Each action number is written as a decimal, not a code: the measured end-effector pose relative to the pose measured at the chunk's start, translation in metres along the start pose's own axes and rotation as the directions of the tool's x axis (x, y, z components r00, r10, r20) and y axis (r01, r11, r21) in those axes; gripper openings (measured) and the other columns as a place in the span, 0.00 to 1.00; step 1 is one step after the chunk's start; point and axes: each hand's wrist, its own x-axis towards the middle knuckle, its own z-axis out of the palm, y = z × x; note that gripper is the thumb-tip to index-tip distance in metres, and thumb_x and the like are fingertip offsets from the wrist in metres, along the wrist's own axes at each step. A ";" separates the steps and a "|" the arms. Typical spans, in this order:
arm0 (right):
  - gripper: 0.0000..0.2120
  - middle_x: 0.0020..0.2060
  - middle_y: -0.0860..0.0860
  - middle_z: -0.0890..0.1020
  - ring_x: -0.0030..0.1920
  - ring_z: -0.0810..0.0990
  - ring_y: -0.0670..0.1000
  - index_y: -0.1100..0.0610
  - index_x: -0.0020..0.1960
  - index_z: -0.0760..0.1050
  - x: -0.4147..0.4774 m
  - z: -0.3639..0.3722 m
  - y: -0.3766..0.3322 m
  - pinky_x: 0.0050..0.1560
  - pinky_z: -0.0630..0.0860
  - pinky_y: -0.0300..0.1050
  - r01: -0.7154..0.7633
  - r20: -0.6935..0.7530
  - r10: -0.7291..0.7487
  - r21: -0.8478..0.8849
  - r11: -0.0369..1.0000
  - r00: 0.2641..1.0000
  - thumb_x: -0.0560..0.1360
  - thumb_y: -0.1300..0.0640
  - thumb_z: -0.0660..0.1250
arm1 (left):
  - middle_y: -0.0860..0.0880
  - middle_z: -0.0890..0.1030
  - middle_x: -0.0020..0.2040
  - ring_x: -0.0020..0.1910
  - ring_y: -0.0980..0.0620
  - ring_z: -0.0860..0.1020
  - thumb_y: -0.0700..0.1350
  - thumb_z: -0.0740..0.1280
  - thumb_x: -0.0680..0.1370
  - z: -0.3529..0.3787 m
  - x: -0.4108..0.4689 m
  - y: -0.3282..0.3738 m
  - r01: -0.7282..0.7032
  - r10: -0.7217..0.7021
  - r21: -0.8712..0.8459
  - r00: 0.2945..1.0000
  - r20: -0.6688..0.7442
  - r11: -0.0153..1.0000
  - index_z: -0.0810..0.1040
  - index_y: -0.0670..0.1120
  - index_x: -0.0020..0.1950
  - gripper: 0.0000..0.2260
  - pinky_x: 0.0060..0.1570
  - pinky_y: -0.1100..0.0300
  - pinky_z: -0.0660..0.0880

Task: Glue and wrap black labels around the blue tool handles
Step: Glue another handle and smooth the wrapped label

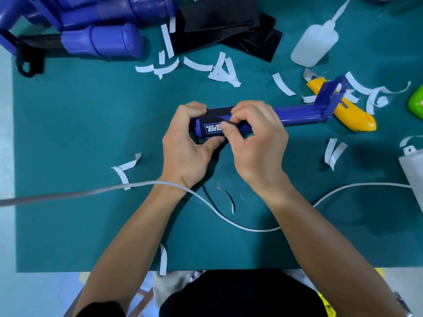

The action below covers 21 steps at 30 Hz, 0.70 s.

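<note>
Holding a blue tool [297, 113] at the centre of the frame, a person works over a teal mat on the worktop [80, 133].

The tool's long axis runs left to right and rises slightly toward the right. Its rounded handle end points left. Its open bracket head points to the upper right, where it lies across a yellow utility knife [357, 120].

A black label [214, 128] sits around the handle. It carries a blue panel with white capitals reading "APER" and a full stop, upside down to the camera. Any further letters are hidden under the right thumb. Print on the knife is too small to read.

The left hand [187, 143] has its grip curled round the handle end, fingers over the top and thumb at the label's lower edge. The right hand [256, 143] pinches the label against the handle with thumb and forefinger.

- **Upper left:** a heap of more blue tools [103, 40].
- **Top centre:** a pile of black label sheets [224, 24].
- **Upper right:** a translucent squeeze bottle [313, 44] with a long nozzle, lying tilted.
- **Across the mat:** curled white backing strips [222, 69].
- **Lower half:** a white cable [229, 216] that loops across and passes over the left wrist.
</note>
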 end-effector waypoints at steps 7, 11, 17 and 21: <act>0.08 0.48 0.50 0.84 0.45 0.80 0.53 0.61 0.41 0.79 0.005 -0.002 -0.003 0.48 0.74 0.45 -0.012 -0.012 0.012 -0.035 0.999 1.000 0.72 0.62 0.78 | 0.60 0.78 0.61 0.63 0.53 0.79 0.40 0.82 0.68 -0.002 0.003 0.001 -0.020 0.020 0.027 1.000 -0.004 0.999 0.73 0.54 0.59 0.27 0.63 0.51 0.78; 0.08 0.48 0.50 0.85 0.45 0.79 0.51 0.60 0.40 0.79 0.002 0.000 -0.004 0.48 0.73 0.43 -0.020 -0.026 0.019 -0.045 0.999 0.999 0.71 0.61 0.78 | 0.55 0.76 0.61 0.61 0.59 0.78 0.38 0.81 0.69 0.003 0.000 0.005 -0.035 0.035 0.043 0.999 0.004 0.998 0.72 0.47 0.60 0.25 0.59 0.66 0.74; 0.08 0.47 0.49 0.85 0.45 0.78 0.50 0.60 0.40 0.80 0.001 0.000 -0.002 0.49 0.70 0.38 -0.012 -0.033 0.010 -0.055 0.998 0.999 0.71 0.61 0.79 | 0.54 0.76 0.63 0.62 0.56 0.76 0.51 0.80 0.72 0.002 -0.001 0.014 -0.046 0.043 0.127 0.999 0.028 0.991 0.74 0.46 0.69 0.29 0.62 0.65 0.71; 0.08 0.47 0.49 0.85 0.45 0.77 0.49 0.59 0.40 0.80 0.001 -0.001 -0.003 0.49 0.69 0.38 -0.007 -0.032 0.005 -0.060 0.998 0.999 0.71 0.60 0.79 | 0.50 0.72 0.71 0.69 0.50 0.72 0.51 0.79 0.74 0.002 0.000 0.012 -0.060 0.053 0.224 0.998 0.037 0.973 0.78 0.47 0.70 0.26 0.71 0.60 0.68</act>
